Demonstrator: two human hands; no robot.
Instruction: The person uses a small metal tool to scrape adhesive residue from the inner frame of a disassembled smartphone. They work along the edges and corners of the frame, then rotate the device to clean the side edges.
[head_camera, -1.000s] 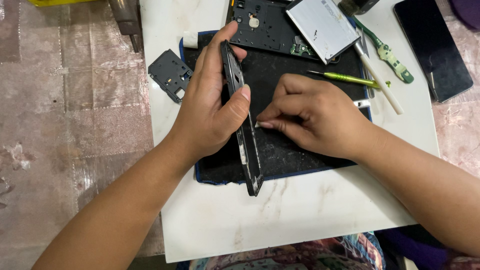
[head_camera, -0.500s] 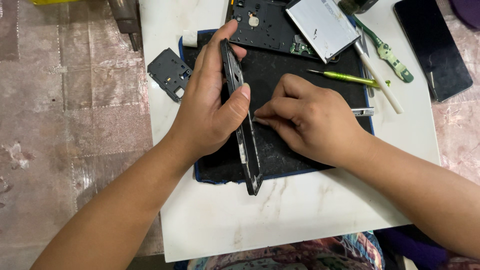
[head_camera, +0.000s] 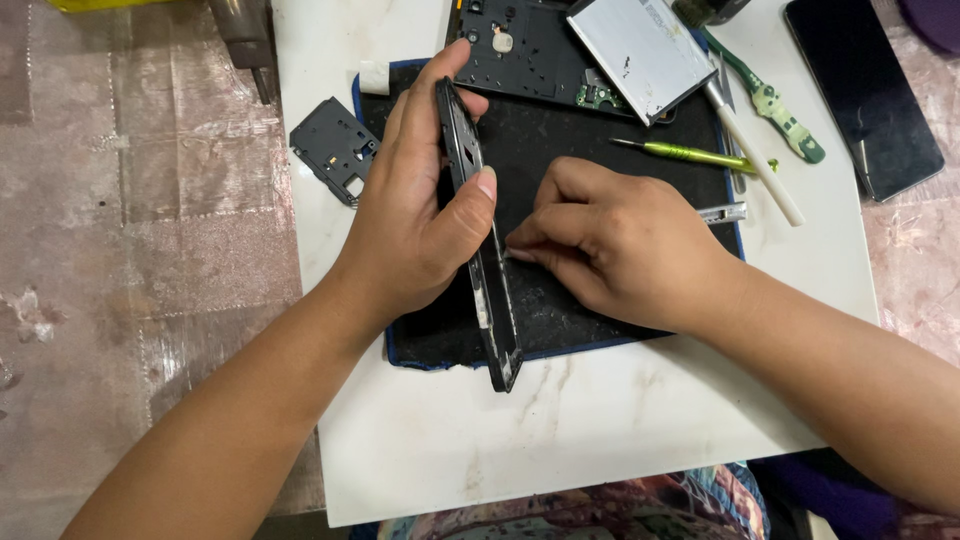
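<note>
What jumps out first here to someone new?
The left hand grips a black phone frame stood on edge over the black work mat at centre, while the right hand pinches at its edge. Behind them lie a silver battery and a yellow-green screwdriver; a dark phone sits far right.
</note>
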